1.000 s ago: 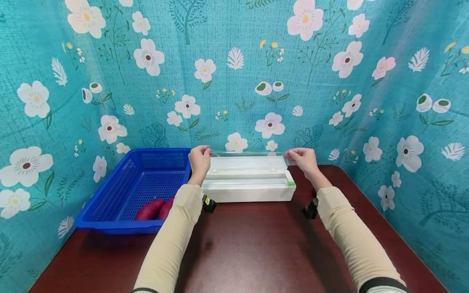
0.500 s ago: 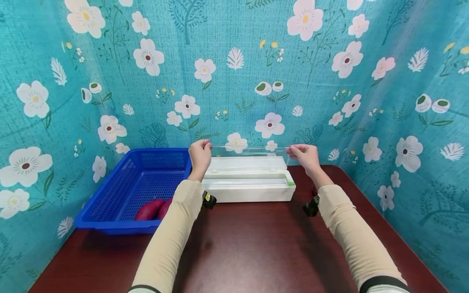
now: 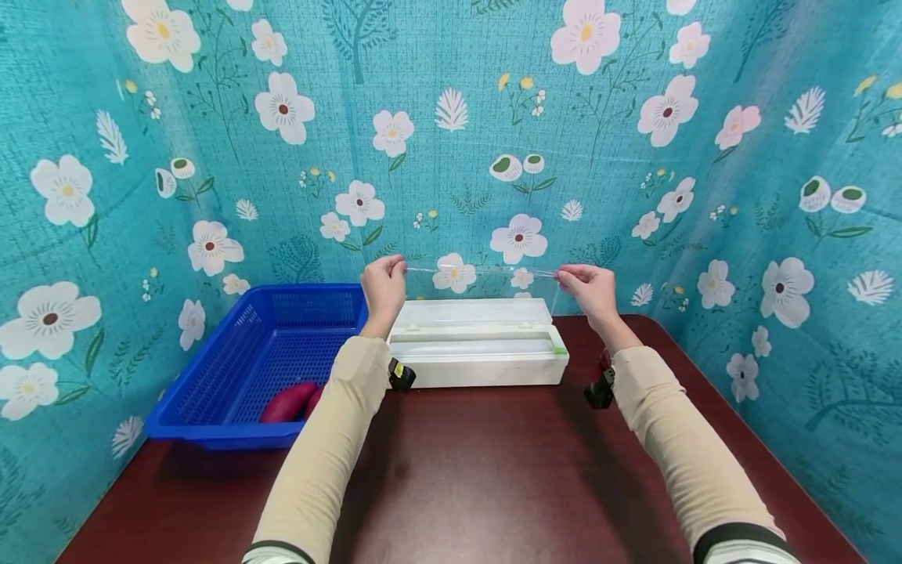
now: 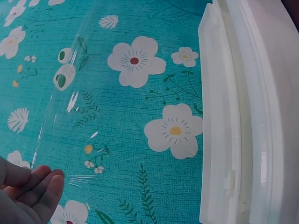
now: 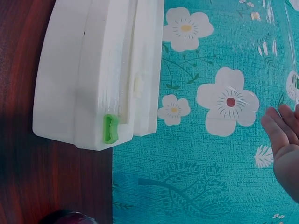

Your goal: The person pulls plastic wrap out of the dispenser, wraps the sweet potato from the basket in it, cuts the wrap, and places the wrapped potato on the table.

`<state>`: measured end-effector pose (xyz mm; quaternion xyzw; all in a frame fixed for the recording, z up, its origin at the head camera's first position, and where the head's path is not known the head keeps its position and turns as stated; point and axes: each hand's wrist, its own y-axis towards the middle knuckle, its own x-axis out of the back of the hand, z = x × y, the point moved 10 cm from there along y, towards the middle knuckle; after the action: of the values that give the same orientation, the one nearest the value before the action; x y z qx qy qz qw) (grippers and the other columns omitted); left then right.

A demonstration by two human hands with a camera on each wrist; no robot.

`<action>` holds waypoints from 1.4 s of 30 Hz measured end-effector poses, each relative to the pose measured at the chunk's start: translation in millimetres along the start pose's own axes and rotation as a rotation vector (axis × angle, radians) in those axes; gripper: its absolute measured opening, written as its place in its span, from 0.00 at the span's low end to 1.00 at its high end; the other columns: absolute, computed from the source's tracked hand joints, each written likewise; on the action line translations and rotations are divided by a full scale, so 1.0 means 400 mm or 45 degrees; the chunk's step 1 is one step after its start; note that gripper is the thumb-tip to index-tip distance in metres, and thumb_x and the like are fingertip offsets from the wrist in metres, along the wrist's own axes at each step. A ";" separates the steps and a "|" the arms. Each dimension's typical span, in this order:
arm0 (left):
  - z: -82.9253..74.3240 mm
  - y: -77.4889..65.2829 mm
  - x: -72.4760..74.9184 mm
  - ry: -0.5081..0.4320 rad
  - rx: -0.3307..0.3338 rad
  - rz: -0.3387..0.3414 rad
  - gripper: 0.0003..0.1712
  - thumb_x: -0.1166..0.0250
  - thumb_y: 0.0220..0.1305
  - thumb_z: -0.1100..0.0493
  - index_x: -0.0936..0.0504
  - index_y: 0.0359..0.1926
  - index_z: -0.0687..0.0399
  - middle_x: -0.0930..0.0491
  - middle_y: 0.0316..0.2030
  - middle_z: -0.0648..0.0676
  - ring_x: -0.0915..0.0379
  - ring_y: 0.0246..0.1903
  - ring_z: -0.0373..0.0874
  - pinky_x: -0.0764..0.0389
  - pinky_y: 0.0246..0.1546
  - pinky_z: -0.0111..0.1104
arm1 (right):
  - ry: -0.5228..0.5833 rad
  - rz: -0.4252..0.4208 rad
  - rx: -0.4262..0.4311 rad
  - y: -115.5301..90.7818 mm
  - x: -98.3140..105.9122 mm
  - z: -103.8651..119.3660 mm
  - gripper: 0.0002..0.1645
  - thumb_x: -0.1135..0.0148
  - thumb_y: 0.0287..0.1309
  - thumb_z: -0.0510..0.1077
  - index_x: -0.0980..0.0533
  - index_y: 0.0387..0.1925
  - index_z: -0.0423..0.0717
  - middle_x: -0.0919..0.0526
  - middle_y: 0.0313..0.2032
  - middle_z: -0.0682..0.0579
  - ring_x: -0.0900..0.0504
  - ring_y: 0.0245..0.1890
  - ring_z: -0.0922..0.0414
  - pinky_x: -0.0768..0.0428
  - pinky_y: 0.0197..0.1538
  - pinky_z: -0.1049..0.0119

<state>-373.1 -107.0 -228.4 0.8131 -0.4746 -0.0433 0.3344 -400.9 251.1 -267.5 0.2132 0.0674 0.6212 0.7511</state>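
Between my two hands stretches a clear sheet of plastic wrap (image 3: 486,271), its top edge showing as a thin shiny line. My left hand (image 3: 384,291) pinches the left corner, and my right hand (image 3: 590,296) pinches the right corner. Below and behind them on the table stands a long white wrap dispenser box (image 3: 479,370), its lid (image 3: 472,312) tipped up and back. Inside it a pale roll shows in the head view. A green cutter slider (image 5: 110,129) sits at the box's right end. In the left wrist view, glossy streaks mark the film beside my fingertips (image 4: 55,179).
A blue plastic basket (image 3: 204,432) stands at the left with red-skinned oblong sweet potatoes (image 3: 287,403) in it, partly behind my left sleeve. A dark round object (image 5: 70,218) lies right of the box, mostly hidden. A flowered curtain (image 3: 451,157) hangs behind the brown table (image 3: 479,478).
Both hands have risen together, lifting the edge of the plastic wrap higher above the box. The box and the basket stay where they were.
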 end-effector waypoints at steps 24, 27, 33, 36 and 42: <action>-0.054 0.007 0.038 -0.168 -0.112 -0.128 0.10 0.44 0.61 0.66 0.20 0.39 0.70 0.19 0.35 0.60 0.21 0.33 0.47 0.23 0.29 0.35 | -0.004 -0.092 0.183 -0.005 0.028 0.080 0.17 0.39 0.53 0.40 0.23 0.40 0.29 0.17 0.35 0.49 0.21 0.34 0.65 0.25 0.40 0.74; -0.062 0.011 0.040 -0.184 -0.114 -0.126 0.10 0.43 0.60 0.67 0.20 0.39 0.70 0.19 0.35 0.60 0.21 0.34 0.47 0.23 0.31 0.34 | 0.010 -0.101 0.197 -0.004 0.033 0.087 0.17 0.39 0.52 0.40 0.23 0.39 0.29 0.17 0.34 0.50 0.21 0.34 0.65 0.25 0.40 0.75; -0.074 0.018 0.048 -0.203 -0.114 -0.121 0.10 0.44 0.61 0.67 0.20 0.40 0.70 0.19 0.35 0.60 0.21 0.33 0.46 0.24 0.28 0.27 | -0.011 -0.065 0.277 -0.006 0.037 0.121 0.17 0.38 0.52 0.39 0.23 0.40 0.29 0.17 0.35 0.49 0.21 0.34 0.67 0.26 0.41 0.75; -0.079 0.018 0.055 -0.215 -0.102 -0.122 0.10 0.44 0.61 0.67 0.20 0.40 0.70 0.19 0.35 0.60 0.21 0.32 0.47 0.28 0.24 0.23 | -0.021 -0.027 0.324 -0.012 0.036 0.145 0.16 0.39 0.52 0.36 0.24 0.40 0.28 0.18 0.37 0.45 0.21 0.34 0.67 0.26 0.42 0.75; -0.090 0.007 0.063 -0.289 -0.050 -0.074 0.11 0.44 0.61 0.67 0.21 0.41 0.70 0.19 0.36 0.60 0.21 0.34 0.45 0.25 0.30 0.23 | 0.015 -0.005 0.379 -0.042 0.039 0.196 0.15 0.40 0.52 0.33 0.25 0.40 0.24 0.18 0.36 0.45 0.21 0.34 0.66 0.26 0.41 0.76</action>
<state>-347.3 -110.1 -192.6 0.8096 -0.4847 -0.1541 0.2931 -353.5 245.1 -201.3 0.3184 0.1638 0.6042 0.7118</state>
